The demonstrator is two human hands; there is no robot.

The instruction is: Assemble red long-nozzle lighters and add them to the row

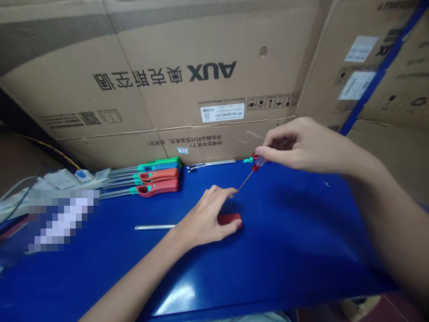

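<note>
My right hand (293, 145) pinches the handle of a small screwdriver (256, 166), clear with a red collar. Its thin shaft slants down to the left. The tip meets or comes close to the index fingertip of my left hand (208, 219). Beneath that left hand lies a long-nosed gas lighter (229, 219) with a red handle, its metal tube (154, 227) sticking out to the left along the blue table. My left thumb presses on the handle's right end. The palm and curled fingers hide much of the lighter's middle.
Several similar lighters (161, 175) with green, blue, orange and red handles lie at the back left. Loose metal rods (217, 163) and small green parts (248, 159) sit along the cardboard wall (167, 40). White items (62, 179) crowd the left side of the blue table (284, 259).
</note>
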